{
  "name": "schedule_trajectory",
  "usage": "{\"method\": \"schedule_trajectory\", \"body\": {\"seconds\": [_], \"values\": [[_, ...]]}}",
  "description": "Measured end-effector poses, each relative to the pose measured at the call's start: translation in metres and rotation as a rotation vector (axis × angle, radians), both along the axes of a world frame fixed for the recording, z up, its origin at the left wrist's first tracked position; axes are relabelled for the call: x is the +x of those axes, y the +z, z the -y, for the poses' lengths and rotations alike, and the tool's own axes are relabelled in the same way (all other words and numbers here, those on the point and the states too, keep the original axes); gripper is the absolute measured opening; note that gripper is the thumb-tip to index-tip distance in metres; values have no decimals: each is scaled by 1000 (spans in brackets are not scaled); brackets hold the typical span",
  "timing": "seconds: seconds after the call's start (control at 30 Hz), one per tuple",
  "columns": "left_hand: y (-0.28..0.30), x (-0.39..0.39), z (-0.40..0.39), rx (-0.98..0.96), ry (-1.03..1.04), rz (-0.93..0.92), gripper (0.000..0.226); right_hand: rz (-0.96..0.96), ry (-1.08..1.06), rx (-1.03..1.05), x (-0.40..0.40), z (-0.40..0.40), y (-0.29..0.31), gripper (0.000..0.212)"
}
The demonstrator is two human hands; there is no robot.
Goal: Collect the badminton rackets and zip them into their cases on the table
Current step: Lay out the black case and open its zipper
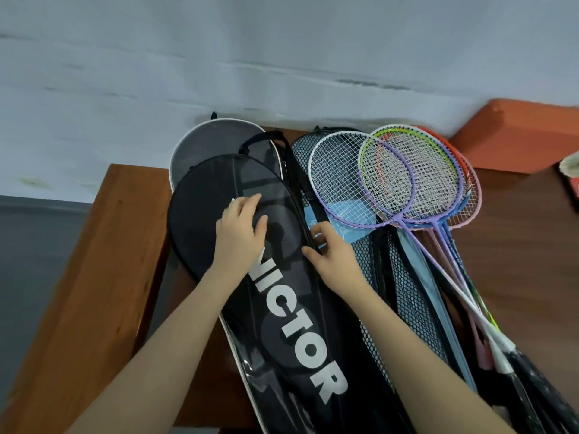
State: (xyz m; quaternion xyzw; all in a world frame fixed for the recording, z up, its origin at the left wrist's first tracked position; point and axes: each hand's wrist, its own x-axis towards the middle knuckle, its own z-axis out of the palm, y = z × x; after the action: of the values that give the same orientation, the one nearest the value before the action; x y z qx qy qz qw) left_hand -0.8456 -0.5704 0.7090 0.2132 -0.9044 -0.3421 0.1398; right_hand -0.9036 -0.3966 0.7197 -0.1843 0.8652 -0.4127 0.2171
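A black racket case (291, 324) with white lettering lies along the wooden table (103, 252), and a smaller plain black cover (200, 208) rests on its head end. My left hand (241, 233) lies flat on top of these covers, fingers apart. My right hand (332, 255) pinches the right edge of the black case, at its zip line. Several rackets (404, 183) with white, purple, yellow-green and pink frames lie fanned on the right. They rest on a black mesh case (404, 296) with light blue trim.
A grey-lined case (213, 139) lies under the black ones at the back, against the pale wall. An orange block (517, 136) sits at the back right. The table's left edge drops to a grey floor (34, 261).
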Motion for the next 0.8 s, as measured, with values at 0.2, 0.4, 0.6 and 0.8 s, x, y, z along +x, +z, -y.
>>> {"method": "schedule_trajectory", "body": {"seconds": [0.2,0.4,0.6,0.8], "values": [[33,-18,5,-63,-137,-123,38,-50,114,-138,9,-9,34,23],[50,-21,13,-2,-316,-72,22,-28,128,-214,15,-17,45,27],[60,-10,18,72,-407,-105,15,-19,145,-202,21,-26,50,23],[78,4,15,183,-355,-260,19,14,10,-308,6,-10,59,15]]}}
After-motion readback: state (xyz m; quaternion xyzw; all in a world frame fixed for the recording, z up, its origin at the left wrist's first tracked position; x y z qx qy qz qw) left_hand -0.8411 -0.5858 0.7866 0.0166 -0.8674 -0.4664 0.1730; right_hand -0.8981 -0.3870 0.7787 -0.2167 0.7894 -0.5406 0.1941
